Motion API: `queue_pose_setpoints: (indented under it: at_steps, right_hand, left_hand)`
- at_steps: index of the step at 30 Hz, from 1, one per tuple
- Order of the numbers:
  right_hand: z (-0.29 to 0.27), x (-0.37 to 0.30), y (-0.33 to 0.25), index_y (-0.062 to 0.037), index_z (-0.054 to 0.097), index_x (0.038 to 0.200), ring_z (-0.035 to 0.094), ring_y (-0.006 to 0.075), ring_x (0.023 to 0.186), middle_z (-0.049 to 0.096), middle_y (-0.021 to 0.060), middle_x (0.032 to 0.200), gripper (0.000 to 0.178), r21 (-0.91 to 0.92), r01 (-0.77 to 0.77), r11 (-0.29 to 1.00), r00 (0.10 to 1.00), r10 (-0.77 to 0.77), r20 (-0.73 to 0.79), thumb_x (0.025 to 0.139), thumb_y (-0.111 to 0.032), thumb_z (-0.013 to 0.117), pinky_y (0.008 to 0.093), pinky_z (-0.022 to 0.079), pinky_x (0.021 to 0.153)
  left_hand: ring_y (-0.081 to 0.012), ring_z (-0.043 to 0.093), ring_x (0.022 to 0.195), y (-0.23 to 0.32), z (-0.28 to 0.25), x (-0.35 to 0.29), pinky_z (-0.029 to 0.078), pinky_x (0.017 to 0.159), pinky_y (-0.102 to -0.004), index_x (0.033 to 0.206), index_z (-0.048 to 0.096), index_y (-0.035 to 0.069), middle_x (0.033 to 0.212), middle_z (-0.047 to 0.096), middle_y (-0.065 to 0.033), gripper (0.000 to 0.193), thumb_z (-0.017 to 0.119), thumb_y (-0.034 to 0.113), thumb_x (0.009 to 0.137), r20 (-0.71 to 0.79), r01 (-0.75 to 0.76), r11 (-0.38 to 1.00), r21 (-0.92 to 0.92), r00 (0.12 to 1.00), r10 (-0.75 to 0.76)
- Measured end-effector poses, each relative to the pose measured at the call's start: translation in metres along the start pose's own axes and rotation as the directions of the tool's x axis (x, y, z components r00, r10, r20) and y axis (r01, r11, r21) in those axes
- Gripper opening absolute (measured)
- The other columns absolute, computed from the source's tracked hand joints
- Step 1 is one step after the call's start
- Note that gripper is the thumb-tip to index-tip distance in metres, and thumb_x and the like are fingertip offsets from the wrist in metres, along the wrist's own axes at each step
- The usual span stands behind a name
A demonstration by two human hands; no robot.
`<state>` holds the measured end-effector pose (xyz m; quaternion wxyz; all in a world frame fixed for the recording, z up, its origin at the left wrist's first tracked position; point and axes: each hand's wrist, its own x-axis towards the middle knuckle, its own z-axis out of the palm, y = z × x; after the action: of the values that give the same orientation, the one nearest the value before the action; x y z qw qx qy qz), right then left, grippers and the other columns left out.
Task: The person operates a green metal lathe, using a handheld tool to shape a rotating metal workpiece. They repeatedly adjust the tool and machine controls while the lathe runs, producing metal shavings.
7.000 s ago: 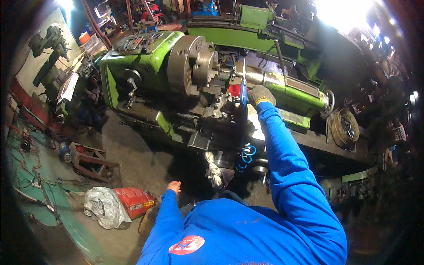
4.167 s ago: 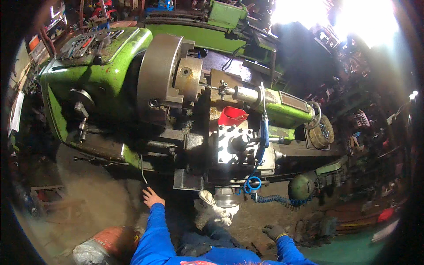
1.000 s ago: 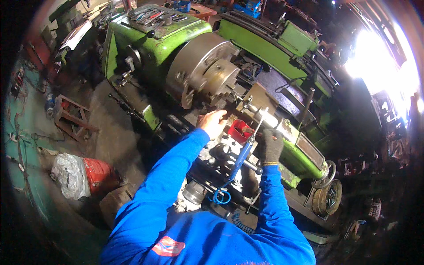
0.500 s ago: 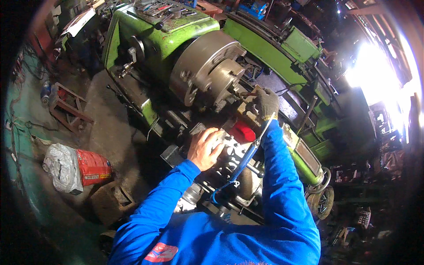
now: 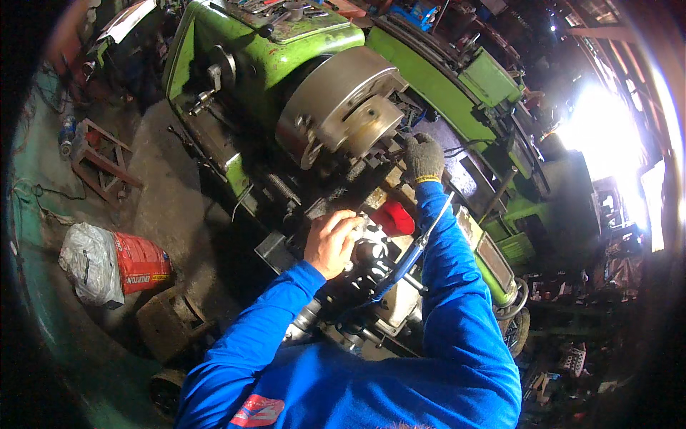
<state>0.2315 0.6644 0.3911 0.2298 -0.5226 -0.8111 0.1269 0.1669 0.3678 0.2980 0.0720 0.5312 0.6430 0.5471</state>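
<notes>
1. In the head view, my left hand (image 5: 331,244) is bare and lies over the left side of the tool post (image 5: 373,250). Its fingers are bent and seem to touch the metal; whether they grip it firmly, I cannot tell.
2. In the same view, my right hand (image 5: 426,156) wears a grey knitted glove with a yellow cuff. It is just to the right of the round piece (image 5: 370,123), with the fingers curled in. I cannot tell if they hold anything, because the back of the glove hides the inside.
3. The round piece sits at the front of the big chuck (image 5: 321,93), which is on the right side of the green headstock (image 5: 311,46).
4. The red cup (image 5: 393,218) stands between my two arms, just behind the tool post.
5. A blue tool (image 5: 400,270) lies slanted over the right part of the tool post, and its thin metal end crosses in front of my right sleeve (image 5: 457,286).
6. The tailstock (image 5: 493,257) is to the right of this sleeve.
7. On the floor at left, well apart from my hands, lies a grey and red sack (image 5: 118,264).
</notes>
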Motion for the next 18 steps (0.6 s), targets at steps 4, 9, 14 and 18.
queue_pose_setpoints:
  at_steps: [4, 9, 14, 18]
  right_hand:
    - [0.001, 0.005, 0.008, -0.0066, 0.080, 0.117, 0.074, 0.0450, 0.107, 0.078, 0.0254, 0.107, 0.045, -0.073, 0.028, 0.997, 0.999, -0.025, 0.042, 0.092, -0.039, 0.062, 0.0530, 0.057, 0.097]
    - [-0.005, 0.017, -0.002, -0.0070, 0.079, 0.119, 0.073, 0.0457, 0.111, 0.077, 0.0262, 0.113, 0.046, -0.011, -0.070, 0.997, 0.990, 0.071, 0.126, 0.093, -0.041, 0.061, 0.0535, 0.056, 0.098]
    - [0.012, 0.039, 0.022, -0.0070, 0.080, 0.119, 0.071, 0.0470, 0.114, 0.075, 0.0292, 0.115, 0.049, -0.007, -0.101, 0.995, 0.986, 0.101, 0.132, 0.094, -0.044, 0.059, 0.0533, 0.055, 0.102]
    - [0.031, 0.076, 0.058, -0.0089, 0.082, 0.111, 0.074, 0.0437, 0.105, 0.077, 0.0267, 0.105, 0.038, -0.266, 0.110, 0.958, 0.988, -0.075, 0.138, 0.094, -0.038, 0.065, 0.0518, 0.057, 0.093]
  left_hand:
    - [-0.0328, 0.067, 0.115, 0.002, -0.002, 0.001, 0.051, 0.101, -0.0473, 0.122, 0.074, 0.011, 0.127, 0.070, -0.0091, 0.032, 0.069, 0.006, 0.091, 0.018, 0.020, 0.999, -0.030, 1.000, -0.019]
    - [-0.0333, 0.068, 0.114, 0.002, -0.004, 0.001, 0.052, 0.100, -0.0468, 0.122, 0.074, 0.011, 0.126, 0.070, -0.0091, 0.034, 0.069, 0.005, 0.089, 0.018, 0.017, 1.000, -0.023, 1.000, -0.017]
    - [-0.0338, 0.068, 0.115, 0.004, -0.005, 0.002, 0.052, 0.101, -0.0470, 0.123, 0.074, 0.010, 0.126, 0.070, -0.0100, 0.036, 0.069, 0.004, 0.088, 0.017, 0.009, 0.999, -0.047, 1.000, -0.008]
    - [-0.0344, 0.068, 0.115, 0.002, -0.004, 0.003, 0.052, 0.101, -0.0475, 0.123, 0.074, 0.009, 0.127, 0.070, -0.0113, 0.036, 0.070, 0.005, 0.086, 0.023, -0.009, 0.999, -0.044, 1.000, 0.010]
